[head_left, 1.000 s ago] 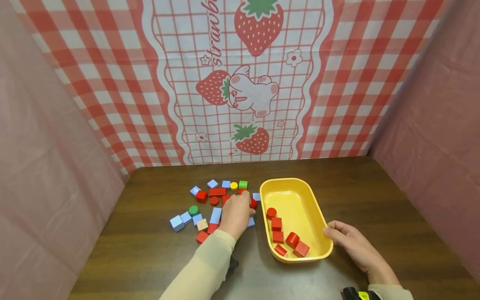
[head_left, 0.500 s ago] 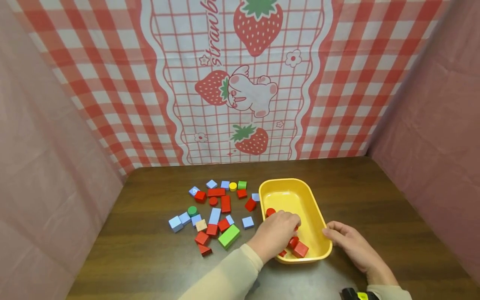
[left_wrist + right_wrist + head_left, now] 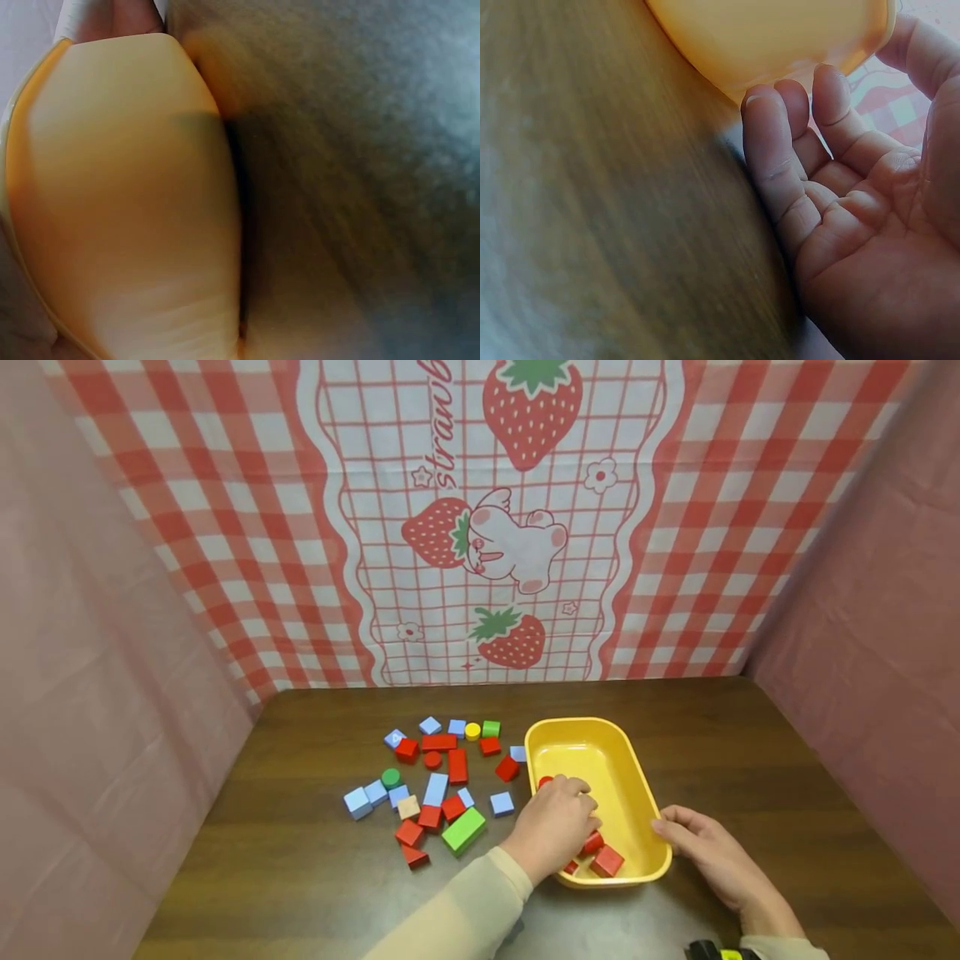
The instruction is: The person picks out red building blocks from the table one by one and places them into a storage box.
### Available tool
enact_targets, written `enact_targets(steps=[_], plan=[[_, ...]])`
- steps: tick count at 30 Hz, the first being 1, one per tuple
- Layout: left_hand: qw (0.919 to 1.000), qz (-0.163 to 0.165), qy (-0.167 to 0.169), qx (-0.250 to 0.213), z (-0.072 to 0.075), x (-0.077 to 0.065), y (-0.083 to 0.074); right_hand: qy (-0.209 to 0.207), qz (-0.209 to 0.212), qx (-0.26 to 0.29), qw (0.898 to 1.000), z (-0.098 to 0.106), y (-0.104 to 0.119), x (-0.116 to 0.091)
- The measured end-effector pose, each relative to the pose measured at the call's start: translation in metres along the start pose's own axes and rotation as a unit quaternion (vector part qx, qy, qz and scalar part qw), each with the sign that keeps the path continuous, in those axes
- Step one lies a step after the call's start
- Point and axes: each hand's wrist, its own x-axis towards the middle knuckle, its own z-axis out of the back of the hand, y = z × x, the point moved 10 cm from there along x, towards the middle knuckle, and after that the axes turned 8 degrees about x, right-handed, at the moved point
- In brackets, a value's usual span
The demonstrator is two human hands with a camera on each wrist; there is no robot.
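1. Tub (image 3: 613, 802): yellow, on the right half of the tabletop (image 3: 300, 902), long side running away from the person. Rim unobstructed along the far end; far rim sits apart from the checked cloth (image 3: 285, 610).
2. Left hand (image 3: 553, 827): crosses the tub's left rim, back of hand up, fingertips down inside. Cannot tell whether the fingers grip a block; their undersides are hidden.
3. Right hand (image 3: 708, 852): pinches the tub's right rim near the close corner, thumb over the edge, other fingers against the outer wall.
4. In tub: red blocks near its left and close sides, at least 4 partly visible, including a red cube (image 3: 607, 862) and a red cylinder (image 3: 592, 842). Yellow floor shows at the far end and along the right wall: room there.
5. Left of tub, scattered on the tabletop: red and blue blocks, 3 green, 1 yellow disc (image 3: 472, 732), 1 tan cube (image 3: 408, 807). Long green block (image 3: 463, 832) lies toward the person.
6. Tightest gap: small blue block (image 3: 518, 753) just beside the left rim; contact cannot be told.
7. Right of tub: a wide stretch of tabletop to the right edge, the hand entering its close part.
8. Left sleeve (image 3: 450, 914) passes between the green block and the tub's close end.
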Motion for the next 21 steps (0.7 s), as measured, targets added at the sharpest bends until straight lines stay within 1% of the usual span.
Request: enact_targets(steps=[2, 3, 5, 6, 8, 10, 11, 12, 13, 14, 16, 18, 20, 21], plan=[[0.9994, 0.022, -0.026, 0.0, 0.005, -0.002, 0.005, 0.001, 0.004, -0.002, 1.0, 0.001, 0.001, -0.001], [0.9983, 0.039, -0.042, -0.004, 0.009, -0.003, 0.009, 0.003, 0.007, -0.001, 1.0, 0.001, 0.001, -0.001], [0.9928, 0.084, -0.083, -0.021, 0.017, -0.007, 0.023, 0.008, 0.013, 0.002, 1.0, 0.0, 0.002, -0.002], [0.9879, 0.113, -0.101, -0.036, 0.02, -0.009, 0.033, 0.009, 0.016, 0.005, 1.0, 0.0, 0.003, -0.002], [0.974, 0.17, -0.133, -0.068, 0.024, -0.013, 0.055, 0.011, 0.019, 0.008, 1.0, -0.001, 0.004, -0.001], [0.9603, 0.223, -0.14, -0.092, 0.022, -0.017, 0.076, 0.012, 0.021, 0.011, 1.0, -0.001, 0.004, -0.001], [0.9556, 0.243, -0.135, -0.097, 0.02, -0.018, 0.086, 0.012, 0.021, 0.012, 1.0, -0.001, 0.004, -0.001], [0.9539, 0.257, -0.122, -0.095, 0.018, -0.019, 0.093, 0.012, 0.021, 0.013, 1.0, -0.001, 0.004, -0.001], [0.9548, 0.264, -0.104, -0.087, 0.014, -0.019, 0.099, 0.012, 0.02, 0.014, 1.0, -0.001, 0.004, -0.001], [0.9573, 0.267, -0.079, -0.077, 0.01, -0.019, 0.103, 0.011, 0.019, 0.015, 1.0, -0.001, 0.004, -0.001], [0.9638, 0.259, -0.035, -0.054, 0.002, -0.019, 0.107, 0.012, 0.017, 0.017, 1.0, -0.001, 0.003, -0.001], [0.9687, 0.246, -0.003, -0.035, -0.006, -0.018, 0.108, 0.014, 0.018, 0.019, 1.0, -0.001, 0.002, -0.001], [0.9708, 0.239, 0.008, -0.022, -0.011, -0.019, 0.109, 0.018, 0.019, 0.022, 0.999, -0.002, 0.002, -0.001], [0.9717, 0.235, 0.007, -0.016, -0.012, -0.019, 0.109, 0.02, 0.021, 0.023, 0.999, -0.003, 0.002, -0.001]])
